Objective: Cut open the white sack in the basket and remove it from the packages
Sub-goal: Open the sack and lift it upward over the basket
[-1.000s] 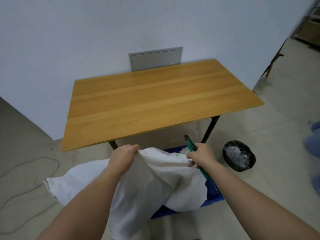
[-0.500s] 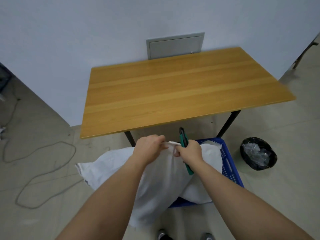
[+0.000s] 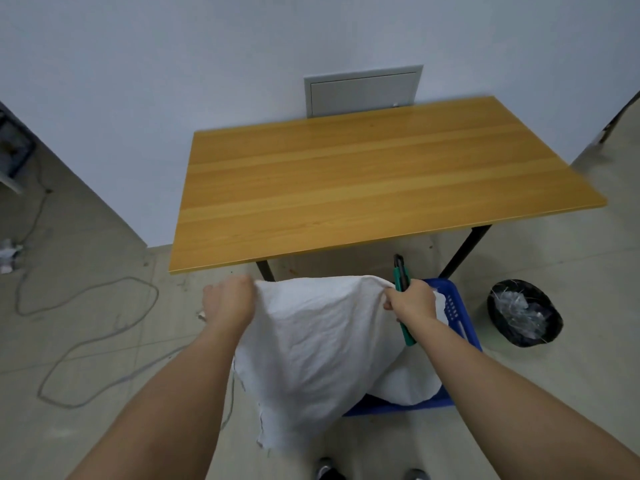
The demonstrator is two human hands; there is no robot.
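The white sack (image 3: 322, 344) hangs stretched between your two hands, its lower end trailing into the blue basket (image 3: 462, 323) on the floor. Your left hand (image 3: 230, 301) has its fingers curled tight round the sack's upper left corner. Your right hand (image 3: 412, 301) pinches the upper right corner while its fingers also clasp a green utility knife (image 3: 401, 278), which pokes up past the knuckles. Beyond your fingertips stands the wooden table (image 3: 363, 181); right of your right hand sits a black bin (image 3: 524, 311).
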